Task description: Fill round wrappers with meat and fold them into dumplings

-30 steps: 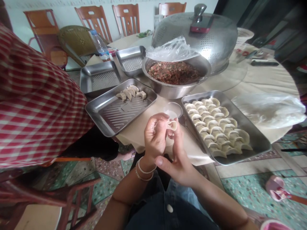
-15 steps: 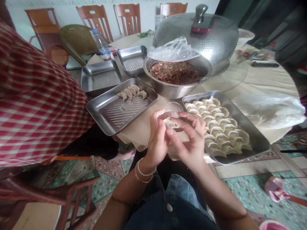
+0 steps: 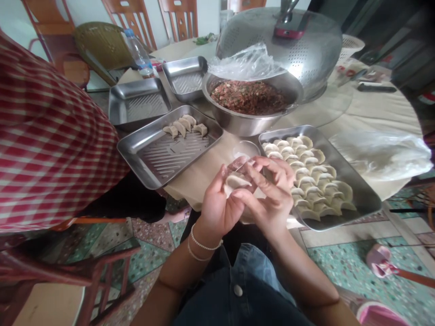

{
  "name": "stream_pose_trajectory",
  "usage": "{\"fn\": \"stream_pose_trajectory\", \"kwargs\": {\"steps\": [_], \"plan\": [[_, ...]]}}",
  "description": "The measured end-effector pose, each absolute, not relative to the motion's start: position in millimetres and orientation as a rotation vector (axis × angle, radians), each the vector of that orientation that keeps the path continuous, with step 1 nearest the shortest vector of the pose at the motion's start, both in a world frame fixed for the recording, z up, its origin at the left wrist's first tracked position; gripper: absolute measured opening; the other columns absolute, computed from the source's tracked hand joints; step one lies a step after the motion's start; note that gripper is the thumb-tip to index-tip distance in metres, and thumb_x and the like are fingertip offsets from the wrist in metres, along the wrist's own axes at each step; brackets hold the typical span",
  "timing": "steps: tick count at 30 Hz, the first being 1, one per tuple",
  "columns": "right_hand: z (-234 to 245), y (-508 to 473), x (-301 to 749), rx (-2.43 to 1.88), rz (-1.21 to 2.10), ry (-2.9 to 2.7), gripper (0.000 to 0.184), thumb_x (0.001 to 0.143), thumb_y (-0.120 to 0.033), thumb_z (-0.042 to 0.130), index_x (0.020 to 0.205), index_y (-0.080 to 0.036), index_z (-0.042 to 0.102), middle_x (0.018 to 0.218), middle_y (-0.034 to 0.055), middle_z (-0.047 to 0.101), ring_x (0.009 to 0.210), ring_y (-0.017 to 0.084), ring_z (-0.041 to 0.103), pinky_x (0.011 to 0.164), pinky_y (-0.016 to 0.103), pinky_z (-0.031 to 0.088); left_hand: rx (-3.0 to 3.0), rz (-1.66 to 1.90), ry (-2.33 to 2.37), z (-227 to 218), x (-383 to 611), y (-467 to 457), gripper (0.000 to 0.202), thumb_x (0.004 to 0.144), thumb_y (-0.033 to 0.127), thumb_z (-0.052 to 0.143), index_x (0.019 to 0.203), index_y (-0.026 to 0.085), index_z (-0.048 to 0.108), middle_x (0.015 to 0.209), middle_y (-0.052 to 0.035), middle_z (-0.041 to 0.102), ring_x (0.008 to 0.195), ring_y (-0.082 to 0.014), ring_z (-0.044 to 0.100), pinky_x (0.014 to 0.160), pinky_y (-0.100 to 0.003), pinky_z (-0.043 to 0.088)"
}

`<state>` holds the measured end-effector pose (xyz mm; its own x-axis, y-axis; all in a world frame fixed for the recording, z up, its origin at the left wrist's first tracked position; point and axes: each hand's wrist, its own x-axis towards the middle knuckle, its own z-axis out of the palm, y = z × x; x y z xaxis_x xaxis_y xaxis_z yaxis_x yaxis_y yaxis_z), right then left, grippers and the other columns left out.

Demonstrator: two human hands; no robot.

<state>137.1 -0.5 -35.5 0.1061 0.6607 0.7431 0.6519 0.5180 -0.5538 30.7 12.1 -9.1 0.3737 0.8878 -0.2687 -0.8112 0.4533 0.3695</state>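
A pale folded dumpling (image 3: 235, 182) rests in the curled fingers of my left hand (image 3: 217, 206), which wears a beaded bracelet. At its right end, the thumb and fingers of my right hand (image 3: 273, 192) close around the dumpling's edge. Flour whitens my fingertips. Just beyond my hands stands a small clear dish (image 3: 247, 148), partly hidden by them. To the right, a metal tray (image 3: 365, 206) carries rows of dumplings (image 3: 306, 174). Another metal tray (image 3: 159, 160), on the left, holds several dumplings (image 3: 183, 124) near its far side.
Behind my hands sits a steel bowl (image 3: 251, 124) of minced filling (image 3: 249, 97), with a plastic bag (image 3: 246, 65) over its rim. A large perforated lid (image 3: 306, 50) leans behind it. A person in a red checked shirt (image 3: 50, 154) stands close at left. A plastic bag (image 3: 380, 154) lies right.
The dumpling now shows as a folded half-moon as my left hand has turned open beneath it. My right fingers have shifted along its edge. The view has tilted slightly downward.
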Motion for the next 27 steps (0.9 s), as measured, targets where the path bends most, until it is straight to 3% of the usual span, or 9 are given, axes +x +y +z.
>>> {"fn": "stream_pose_trajectory", "kwargs": {"steps": [2, 5, 7, 10, 12, 16, 19, 23, 27], "plan": [[-39.3, -4.1, 140.2, -1.134, 0.01, -1.565, 0.033, 0.078, -0.033, 0.075, 0.109, -0.041, 0.068, 0.123, -0.0006, 0.059, 0.123, 0.026, 0.043, 0.104, 0.055, 0.037, 0.21, 1.084, 0.443, -10.0, 29.6, 12.1, 0.043, 0.1, 0.036, 0.029, 0.099, 0.018, 0.069, 0.104, -0.0065, 0.074, 0.116, -0.0202, 0.064, 0.102, -0.035, 0.05], [-42.8, -7.4, 144.3, -1.1, -0.031, -1.518, 0.036, 0.077, -0.027, 0.075, 0.104, -0.049, 0.068, 0.113, -0.0041, 0.062, 0.122, 0.025, 0.043, 0.104, 0.053, 0.037, 0.249, 1.055, 0.416, -11.3, 26.4, 10.0, 0.045, 0.099, 0.036, 0.029, 0.095, 0.019, 0.07, 0.102, -0.0067, 0.074, 0.108, -0.0218, 0.068, 0.098, -0.039, 0.053], [-42.2, -7.6, 147.6, -1.088, -0.03, -1.555, 0.039, 0.076, -0.031, 0.076, 0.107, -0.051, 0.066, 0.114, -0.004, 0.061, 0.122, 0.025, 0.043, 0.104, 0.052, 0.037, 0.29, 1.055, 0.409, -12.9, 22.3, 7.8, 0.042, 0.098, 0.035, 0.032, 0.097, 0.02, 0.071, 0.107, -0.0063, 0.074, 0.11, -0.0216, 0.067, 0.099, -0.038, 0.052], [-37.7, -8.0, 154.7, -1.079, -0.033, -1.697, 0.059, 0.073, -0.042, 0.077, 0.127, -0.05, 0.055, 0.131, -0.0013, 0.052, 0.123, 0.029, 0.043, 0.103, 0.054, 0.037, 0.432, 1.043, 0.384, -14.9, 14.0, 3.2, 0.032, 0.096, 0.032, 0.041, 0.107, 0.021, 0.07, 0.121, -0.006, 0.069, 0.119, -0.0221, 0.062, 0.101, -0.036, 0.051], [-35.3, -10.0, 160.8, -1.041, -0.059, -1.807, 0.066, 0.072, -0.043, 0.078, 0.132, -0.05, 0.051, 0.136, -0.0006, 0.048, 0.124, 0.03, 0.041, 0.102, 0.053, 0.038, 0.53, 0.958, 0.351, -14.5, 9.5, -0.7, 0.031, 0.094, 0.032, 0.046, 0.111, 0.021, 0.069, 0.122, -0.0084, 0.068, 0.122, -0.0251, 0.06, 0.101, -0.039, 0.051], [-33.8, -16.7, 173.6, -0.909, -0.12, -1.903, 0.047, 0.078, -0.03, 0.074, 0.118, -0.051, 0.061, 0.117, -0.0044, 0.06, 0.119, 0.026, 0.043, 0.098, 0.044, 0.04, 0.562, 0.823, 0.3, -9.8, 7.5, -7.0, 0.038, 0.095, 0.041, 0.04, 0.106, 0.021, 0.07, 0.109, -0.0115, 0.071, 0.121, -0.0296, 0.06, 0.102, -0.048, 0.049], [-27.7, -20.1, 180.6, -0.927, -0.132, -1.965, 0.046, 0.08, -0.034, 0.072, 0.121, -0.051, 0.06, 0.118, -0.0035, 0.059, 0.117, 0.026, 0.044, 0.095, 0.044, 0.04, 0.525, 0.779, 0.285, -7.6, 9.8, -7.7, 0.04, 0.095, 0.042, 0.036, 0.102, 0.021, 0.07, 0.1, -0.0108, 0.072, 0.119, -0.0284, 0.061, 0.102, -0.047, 0.048], [-8.2, -19.4, 181.3, -0.924, -0.155, -2.227, 0.037, 0.084, -0.037, 0.066, 0.118, -0.049, 0.062, 0.125, -0.0034, 0.057, 0.118, 0.025, 0.046, 0.094, 0.045, 0.038, 0.468, 0.728, 0.264, -9.2, 13.2, -7.0, 0.044, 0.095, 0.047, 0.034, 0.099, 0.02, 0.069, 0.088, -0.0091, 0.07, 0.1, -0.025, 0.068, 0.083, -0.038, 0.055], [8.5, -14.8, 175.0, -0.816, -0.209, -2.343, 0.019, 0.093, -0.035, 0.055, 0.1, -0.047, 0.068, 0.106, -0.0086, 0.068, 0.114, 0.019, 0.05, 0.095, 0.041, 0.032, 0.309, 0.719, 0.312, -12.1, 14.4, -8.9, 0.046, 0.097, 0.048, 0.033, 0.095, 0.019, 0.069, 0.079, -0.0049, 0.065, 0.063, -0.0106, 0.063, 0.059, -0.022, 0.05]]}}
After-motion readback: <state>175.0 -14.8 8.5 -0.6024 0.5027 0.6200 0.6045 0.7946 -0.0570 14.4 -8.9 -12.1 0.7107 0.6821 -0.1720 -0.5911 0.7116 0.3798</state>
